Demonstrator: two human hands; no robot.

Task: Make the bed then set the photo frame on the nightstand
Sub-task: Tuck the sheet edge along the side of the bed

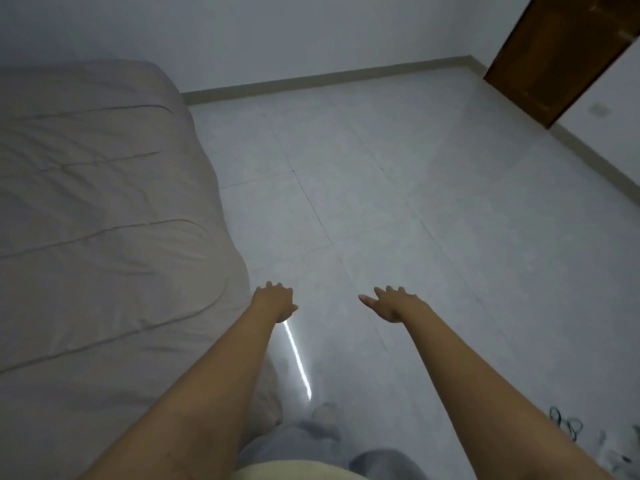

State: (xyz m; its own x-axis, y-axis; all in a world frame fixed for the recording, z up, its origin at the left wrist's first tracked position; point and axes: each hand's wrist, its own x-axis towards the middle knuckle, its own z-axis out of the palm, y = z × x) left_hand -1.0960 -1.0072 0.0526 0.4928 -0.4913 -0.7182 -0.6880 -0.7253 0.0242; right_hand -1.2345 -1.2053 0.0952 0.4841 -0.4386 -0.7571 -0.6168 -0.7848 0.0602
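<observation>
the bed (104, 209) looks close to made from where i stand: a pale beige quilt (86, 271) is spread over it and hangs down the side nearest the person, with long stitched seams running across and only soft ripples and a few shallow folds left in the cloth. so i'd judge the spreading part mostly done, though the head of the bed and any pillows are out of view, so i can't say whether that end is finished. the photo frame and the nightstand are nowhere to be seen here, which tells me the second half of the task is yet to come. both arms are stretched out forward over the tiled floor (398, 188), palms down. the left hand (275, 301) hovers just beside the hanging edge of the quilt, its fingers loosely curled and holding nothing as far as i can tell; whether it brushes the cloth i can't say. the right hand (394, 303) is well apart from the bed, fingers spread and empty. a thin bright streak of light lies on the floor between the arms. beyond, a brown wooden door (554, 53) stands in the far right corner, and a dark tangle of cord (566, 424) lies on the floor at the lower right. the quilt looks light and soft, likely to smooth with a tug.
</observation>
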